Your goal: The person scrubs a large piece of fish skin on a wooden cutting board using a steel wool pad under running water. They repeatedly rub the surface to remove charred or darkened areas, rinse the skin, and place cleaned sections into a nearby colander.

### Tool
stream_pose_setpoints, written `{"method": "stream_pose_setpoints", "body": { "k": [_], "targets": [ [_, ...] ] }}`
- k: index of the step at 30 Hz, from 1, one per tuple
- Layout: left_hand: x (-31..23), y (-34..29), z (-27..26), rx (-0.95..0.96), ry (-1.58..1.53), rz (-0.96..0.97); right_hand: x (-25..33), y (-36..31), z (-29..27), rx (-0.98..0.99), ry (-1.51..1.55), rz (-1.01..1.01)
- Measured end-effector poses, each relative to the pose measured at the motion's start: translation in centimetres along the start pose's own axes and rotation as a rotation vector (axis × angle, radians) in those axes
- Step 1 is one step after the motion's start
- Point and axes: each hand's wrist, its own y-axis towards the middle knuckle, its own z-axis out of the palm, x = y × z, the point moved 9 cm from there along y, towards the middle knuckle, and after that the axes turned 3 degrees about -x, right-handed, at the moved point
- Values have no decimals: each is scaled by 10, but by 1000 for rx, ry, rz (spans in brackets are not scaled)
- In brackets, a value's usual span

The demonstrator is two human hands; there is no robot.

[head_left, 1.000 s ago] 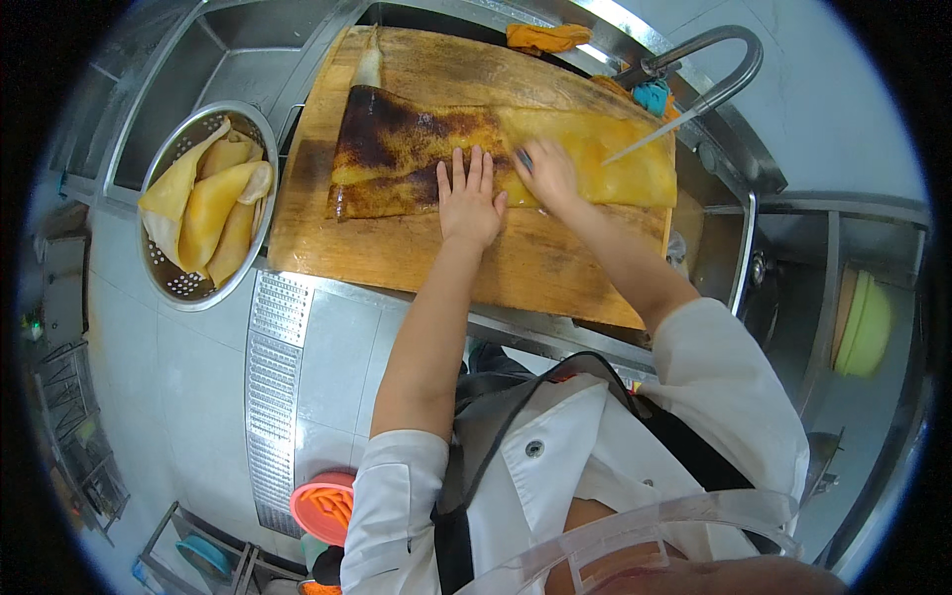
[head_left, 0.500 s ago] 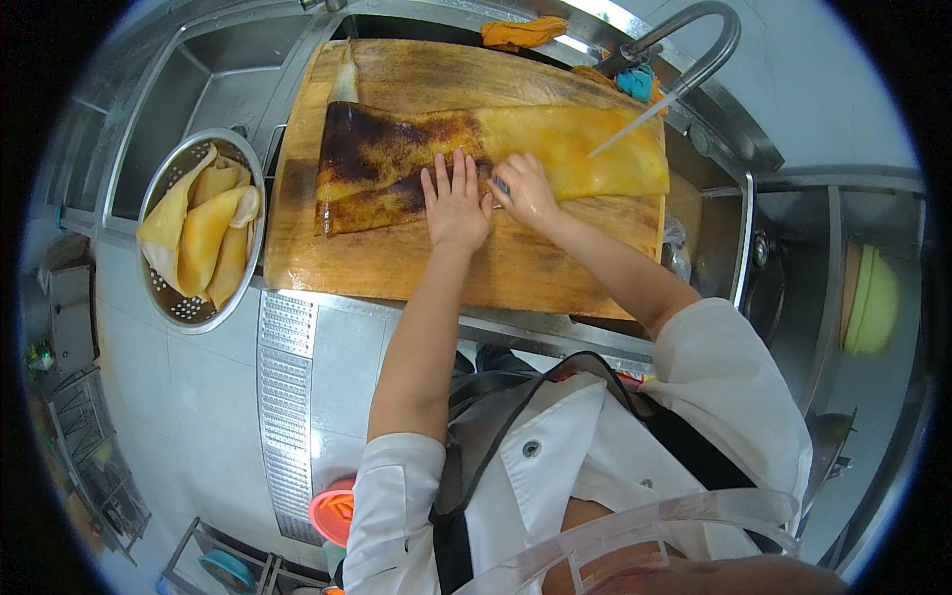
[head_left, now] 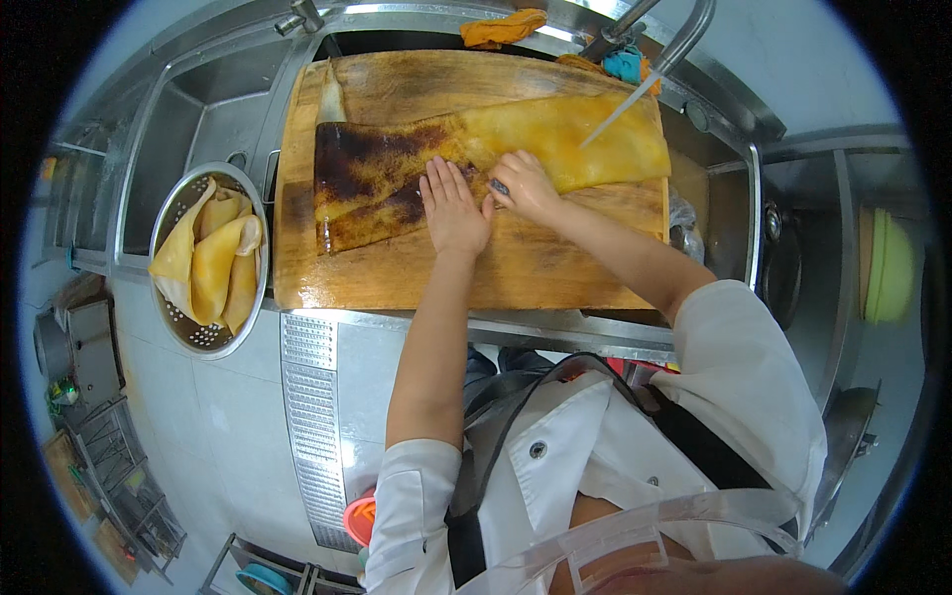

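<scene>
A long sheet of what looks like animal skin [head_left: 565, 139] lies across a wooden board [head_left: 565, 268]. Its right part is yellow and wet; the left part is scorched dark brown and black. My left hand [head_left: 454, 213] presses flat on the brown part near its front edge, fingers stretched out. Close to its right, my right hand [head_left: 531, 188] is closed around a small tool with a dark end, resting on the skin where brown meets yellow. The rest of that tool is hidden in my fist. Water [head_left: 607, 119] runs down onto the yellow part.
A steel colander [head_left: 210, 342] with several folded yellow skin pieces [head_left: 210, 273] stands left of the board. The faucet [head_left: 689, 35] arches over the far right. Behind are an orange cloth [head_left: 504, 28] and a blue cloth [head_left: 623, 65]. A steel sink [head_left: 223, 124] lies at the far left.
The whole view has shifted slightly. Both hands stay at about the same place on the skin, the left still flat and the right still closed on the small tool.
</scene>
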Motion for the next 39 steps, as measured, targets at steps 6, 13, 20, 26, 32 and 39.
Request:
{"method": "stream_pose_setpoints", "body": {
  "k": [6, 13, 20, 26, 32, 39],
  "targets": [
    [-14, 9, -9, -64, 14, 54, -26, 124, 24, -121, -126, 229],
    [3, 4, -2, -78, -25, 16, -33, 22, 3, 112, -43, 180],
    [-13, 10, -6, -5, -21, 56, -38, 124, 28, 10, -244, 436],
    [5, 11, 1, -80, -24, 46, -25, 88, 22, 31, -100, 119],
    [-4, 13, -6, -151, -72, 74, -189, -14, -64, -490, 125, 591],
    [2, 10, -3, -72, 91, 70, -29, 82, 40, -8, -158, 432]
  ]
}}
